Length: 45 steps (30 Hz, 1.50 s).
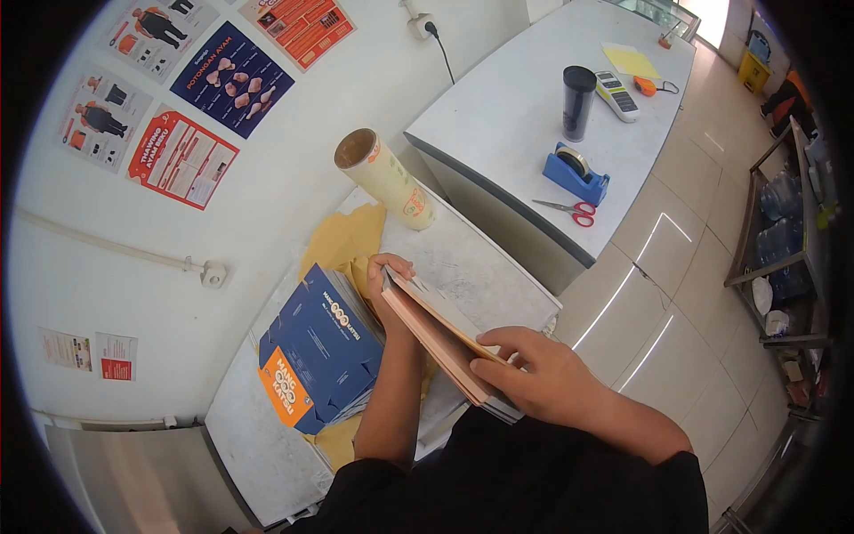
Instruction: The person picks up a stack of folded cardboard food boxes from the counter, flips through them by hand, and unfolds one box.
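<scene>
Black shirt [534,481] lies nearest the camera, along the lower edge of view. Landmark for all places: the blue stack [316,343] of printed flat cartons.

Held stack [431,334] of flat cardboard: right of the blue stack, above the surface [485,267]. Left hand [384,287]: fingers clamped on its far end. Right hand [551,378]: thumb and fingers clamped on its near end.

Obstructions: left forearm [391,392] passes in front of the blue stack's right edge and hides part of it. Brown-yellow paper [347,236] lies under the blue stack and spreads beyond its far side. Large roll [391,182] stands beyond that paper.

Second surface [507,98], beyond and right of the blue stack, carries red-handled scissors [583,214], blue tape dispenser [574,173], dark tumbler [577,107], keypad device [616,95], orange item [645,86] and yellow sheet [630,61].

Posters [182,156] hang on the wall beyond and left of the blue stack. Rack [805,341] with large bottles [783,254] stands well right of it.
</scene>
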{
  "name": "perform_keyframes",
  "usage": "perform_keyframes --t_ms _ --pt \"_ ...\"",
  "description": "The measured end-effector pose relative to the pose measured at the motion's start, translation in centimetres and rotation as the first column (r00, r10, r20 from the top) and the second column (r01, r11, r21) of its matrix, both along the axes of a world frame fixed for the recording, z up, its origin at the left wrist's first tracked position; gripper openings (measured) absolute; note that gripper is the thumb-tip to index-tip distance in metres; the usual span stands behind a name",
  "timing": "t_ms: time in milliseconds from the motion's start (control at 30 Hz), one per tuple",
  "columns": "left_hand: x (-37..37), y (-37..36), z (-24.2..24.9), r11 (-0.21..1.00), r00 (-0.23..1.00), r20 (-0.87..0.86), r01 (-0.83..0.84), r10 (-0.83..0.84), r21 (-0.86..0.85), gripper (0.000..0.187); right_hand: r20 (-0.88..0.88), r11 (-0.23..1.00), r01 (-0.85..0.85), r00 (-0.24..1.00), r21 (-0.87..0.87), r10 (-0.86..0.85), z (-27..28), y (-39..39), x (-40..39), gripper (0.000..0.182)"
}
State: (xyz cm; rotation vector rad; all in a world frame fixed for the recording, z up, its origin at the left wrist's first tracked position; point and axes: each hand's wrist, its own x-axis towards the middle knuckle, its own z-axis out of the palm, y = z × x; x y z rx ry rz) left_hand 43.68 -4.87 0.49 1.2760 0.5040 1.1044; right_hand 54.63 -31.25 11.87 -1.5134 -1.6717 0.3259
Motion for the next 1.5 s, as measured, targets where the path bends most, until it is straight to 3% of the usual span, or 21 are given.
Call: perform_keyframes --t_ms 67,267,400,500,867,967,1500 --pt "0.1 -0.2 0.2 1.000 0.999 0.053 -0.005 0.006 -0.026 0.013 -0.071 0.998 0.027 0.997 0.061 -0.022 -0.7 0.2 -0.4 0.030" --pt "0.2 -0.5 0.7 0.997 0.997 0.082 0.014 -0.008 -0.073 0.036 -0.282 0.998 -0.032 0.958 0.059 0.047 -1.0 0.4 0.1 0.035" --pt "-0.2 0.1 0.0 0.999 0.999 0.019 0.044 -0.044 -0.016 0.034 -0.392 0.994 -0.081 0.914 0.067 0.101 -1.7 0.6 0.6 0.046" --pt "-0.2 0.2 -0.2 0.999 0.999 -0.010 0.036 -0.036 0.001 0.036 -0.432 0.994 -0.096 0.896 0.042 0.105 -2.0 0.7 0.5 0.043" --pt "0.1 -0.2 0.1 0.999 1.000 -0.023 -0.009 0.010 0.036 0.035 -0.442 0.991 -0.134 0.888 0.016 0.128 -1.8 0.6 1.0 0.038" --pt "0.4 -0.5 0.7 0.999 1.000 0.026 -0.016 0.015 0.036 0.005 -0.452 0.991 -0.136 0.883 0.013 0.127 -1.8 0.6 1.1 0.038" --pt "0.5 -0.6 0.7 1.000 0.998 0.059 -0.014 0.015 -0.018 0.005 -0.455 0.991 -0.133 0.882 0.013 0.125 -1.9 0.7 1.1 0.036"
